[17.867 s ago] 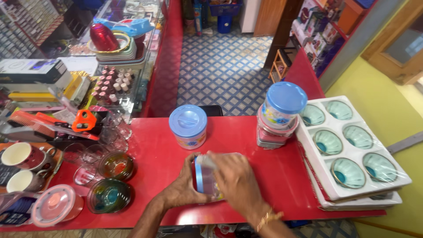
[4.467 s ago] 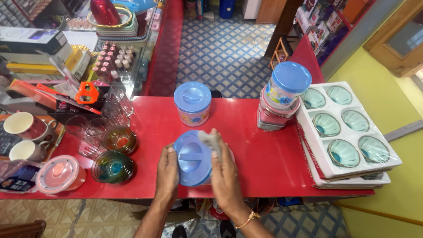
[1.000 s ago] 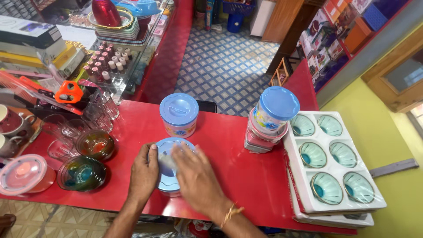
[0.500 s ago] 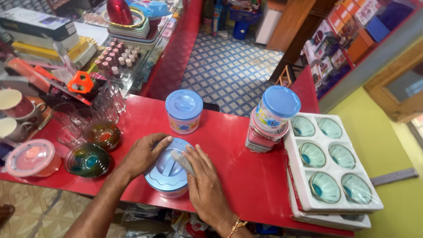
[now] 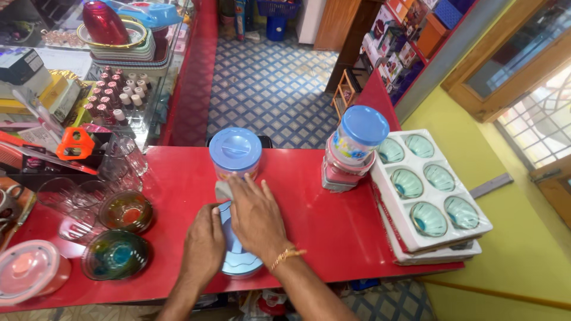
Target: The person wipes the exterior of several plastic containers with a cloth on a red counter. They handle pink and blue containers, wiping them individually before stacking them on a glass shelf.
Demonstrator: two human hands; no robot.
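Observation:
A round container with a blue lid (image 5: 239, 264) lies near the front edge of the red counter (image 5: 333, 229). My left hand (image 5: 204, 245) grips its left side and steadies it. My right hand (image 5: 257, 215) lies flat across the top of it and presses a small grey cloth (image 5: 223, 189) against its far side. Most of the container is hidden under both hands. Just behind my right hand stands an upright jar with a blue lid (image 5: 235, 152).
A stack of printed jars with a blue lid (image 5: 354, 146) stands to the right, beside a white tray of several teal glass bowls (image 5: 429, 197). To the left are two coloured glass bowls (image 5: 122, 232), clear glasses (image 5: 79, 196) and a lidded round tub (image 5: 28, 271).
My right hand has slid with the cloth from the container's right side over its top to the far side. My left hand has dropped lower on the left side.

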